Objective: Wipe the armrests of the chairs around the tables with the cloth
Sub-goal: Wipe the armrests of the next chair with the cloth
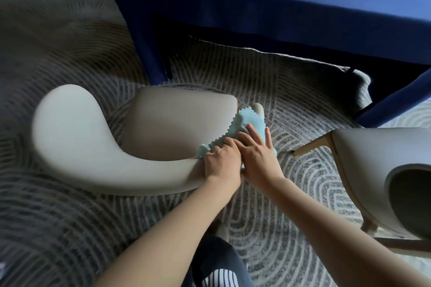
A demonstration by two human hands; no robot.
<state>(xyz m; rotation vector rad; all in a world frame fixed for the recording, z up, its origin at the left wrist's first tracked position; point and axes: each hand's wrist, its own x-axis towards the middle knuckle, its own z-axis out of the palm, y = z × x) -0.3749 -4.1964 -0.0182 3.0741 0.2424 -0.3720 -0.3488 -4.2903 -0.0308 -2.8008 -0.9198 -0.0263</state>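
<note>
Mid-frame, the cloth point(247, 121) lay draped over the armrest point(258, 107) on the right side of the centre chair point(177, 123). Left hand point(221, 162) gripped its bunched end w/ curled fingers. Right hand point(258, 157) pressed it flat, fingers straight & slightly spread. Judged: this armrest was mid-wipe. Opp. arm point(65, 112) at frame left: couldn't tell if wiped. 2nd chair point(382, 158), right edge, prob. not yet done.

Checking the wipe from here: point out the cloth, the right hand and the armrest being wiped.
cloth point(248, 121): head view, bare blue part beyond the fingers.
right hand point(258, 158): head view, back of the hand.
armrest point(258, 107): head view, pale tip beyond the cloth.
</note>
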